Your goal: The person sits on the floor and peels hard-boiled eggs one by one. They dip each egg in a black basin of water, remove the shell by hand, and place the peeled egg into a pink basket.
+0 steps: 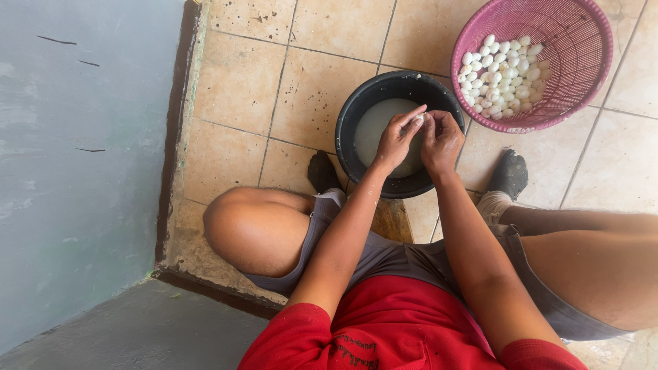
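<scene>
While both hands meet over the black bowl (399, 183), the left hand (396, 140) and right hand (441, 139) pinch one small white egg (419, 120) between their fingertips, equally near. The basket (589, 82) of eggs lies to the right, apart. Fingers mostly hide the egg; its axis is unclear.
</scene>
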